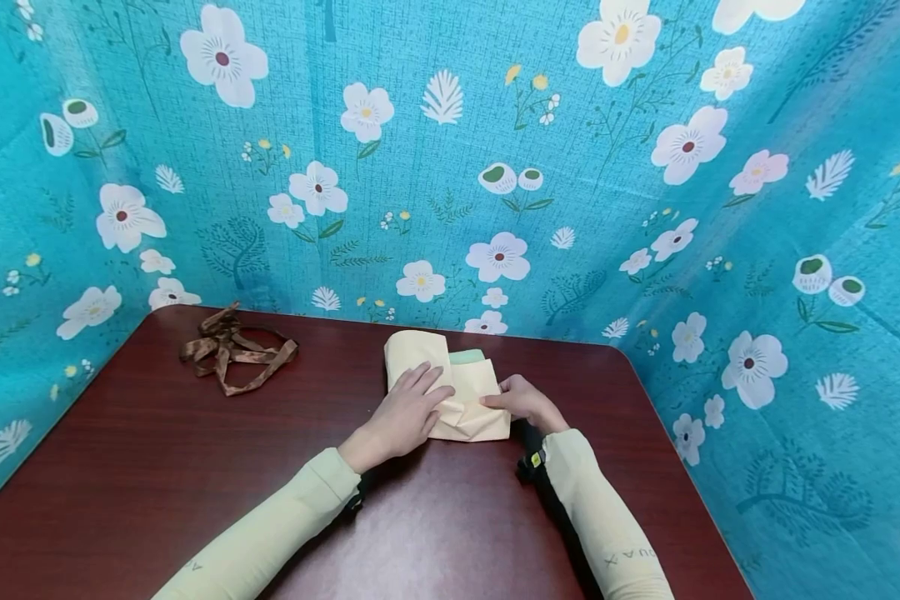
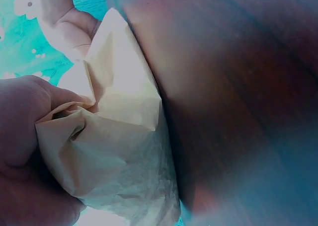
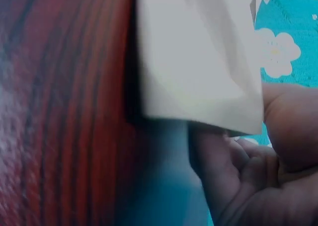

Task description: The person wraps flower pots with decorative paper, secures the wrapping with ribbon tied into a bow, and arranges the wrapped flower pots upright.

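Note:
A folded sheet of cream paper (image 1: 478,423) lies on the table, creased across its front, with a pale green piece (image 1: 467,357) showing at its back edge. My left hand (image 1: 405,412) rests on the paper's left part, its fingers stretched over the top. In the left wrist view, the thumb lies at a crumpled fold of the paper (image 2: 119,151). On the right side my right hand (image 1: 527,402) pinches the edge, thumb on top. The right wrist view shows fingers (image 3: 213,151) beneath the paper (image 3: 198,62). What the paper covers is mostly hidden.
A loosely tangled brown ribbon (image 1: 232,350) lies at the back left of the dark red wooden table (image 1: 157,467). A blue flowered cloth (image 1: 420,167) hangs behind the table and along both sides.

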Tool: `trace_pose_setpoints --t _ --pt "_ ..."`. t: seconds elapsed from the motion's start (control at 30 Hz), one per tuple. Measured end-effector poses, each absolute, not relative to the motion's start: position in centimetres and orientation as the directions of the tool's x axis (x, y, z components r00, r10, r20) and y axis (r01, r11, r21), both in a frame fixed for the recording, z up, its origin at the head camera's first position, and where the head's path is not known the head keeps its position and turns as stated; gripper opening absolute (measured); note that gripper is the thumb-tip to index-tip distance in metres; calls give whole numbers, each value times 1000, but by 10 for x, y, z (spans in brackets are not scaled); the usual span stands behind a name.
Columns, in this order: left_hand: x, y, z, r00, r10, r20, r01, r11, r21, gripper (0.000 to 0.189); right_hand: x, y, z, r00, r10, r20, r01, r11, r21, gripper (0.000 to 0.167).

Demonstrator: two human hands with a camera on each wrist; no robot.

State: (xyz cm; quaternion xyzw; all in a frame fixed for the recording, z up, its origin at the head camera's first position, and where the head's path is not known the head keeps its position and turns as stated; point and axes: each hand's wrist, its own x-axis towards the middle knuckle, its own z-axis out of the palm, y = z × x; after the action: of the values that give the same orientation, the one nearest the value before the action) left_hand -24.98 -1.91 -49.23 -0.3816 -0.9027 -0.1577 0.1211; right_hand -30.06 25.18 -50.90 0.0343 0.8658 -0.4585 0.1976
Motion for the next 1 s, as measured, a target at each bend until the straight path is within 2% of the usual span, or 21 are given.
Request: trace_pose_setpoints --t 0.23,0.73,0.87,1.0 --pt "-250 -18 -492 -682 652 330 727 653 212 36 -297 244 -498 -952 -35 -305 232 569 -789 22" --pt "-246 -16 -488 -696 653 300 717 656 237 36 -294 224 -470 -980 -40 -197 144 545 -826 20" --pt "-245 -16 -486 -699 651 296 715 650 257 37 -292 224 -468 -980 -71 -188 127 502 -856 28" --pt "-246 -16 -486 -697 652 299 716 660 229 35 -290 229 -467 -961 -169 -221 112 493 -863 45"
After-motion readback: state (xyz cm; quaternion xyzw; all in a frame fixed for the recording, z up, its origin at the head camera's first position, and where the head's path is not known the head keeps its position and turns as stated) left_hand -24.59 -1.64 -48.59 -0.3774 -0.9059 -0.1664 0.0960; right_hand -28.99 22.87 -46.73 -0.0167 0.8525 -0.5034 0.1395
